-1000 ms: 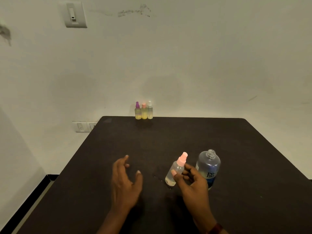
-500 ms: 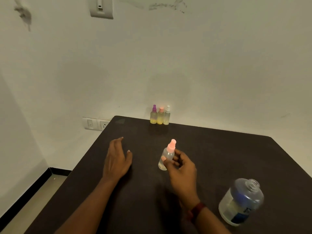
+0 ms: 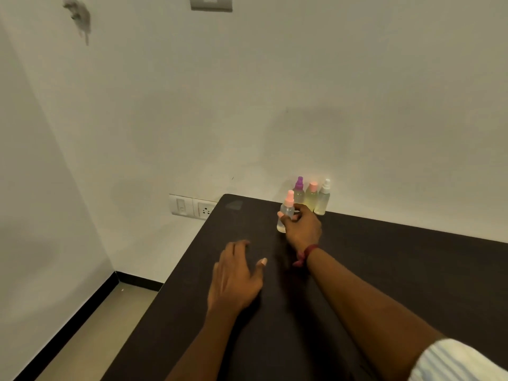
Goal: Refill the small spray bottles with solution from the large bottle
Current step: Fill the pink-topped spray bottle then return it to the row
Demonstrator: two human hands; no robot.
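The right hand (image 3: 302, 226) reaches far across the dark table (image 3: 384, 270), its fingers (image 3: 298, 209) and thumb closed around the middle of a small clear spray bottle with a pink cap (image 3: 286, 213). The bottle stands upright or nearly so; its base is at the table surface, but whether it rests there or hangs just above cannot be told. A thin layer of pale liquid shows at its bottom. A dark red band (image 3: 306, 254) circles the right wrist, and a light striped sleeve (image 3: 461, 361) covers the upper arm at the lower right corner.

Just beyond the right hand, against the wall at the table's far edge, three more small spray bottles stand in a tight row: one with a purple cap (image 3: 299, 189), one with a pink cap (image 3: 312, 195), and one with a white cap (image 3: 323, 198). All three hold yellowish liquid to well above half. The held bottle sits just left of and in front of the purple-capped one, close but apparently not touching it.

The left hand (image 3: 236, 276) lies nearer the person and to the left of the right hand, palm down, fingers loosely spread and holding nothing, low over the table or resting on it.

Left of both hands, past the table's corner, a white switch and socket plate (image 3: 192, 207) is set into the wall. Another switch plate (image 3: 211, 2) sits high on the wall at the top edge.
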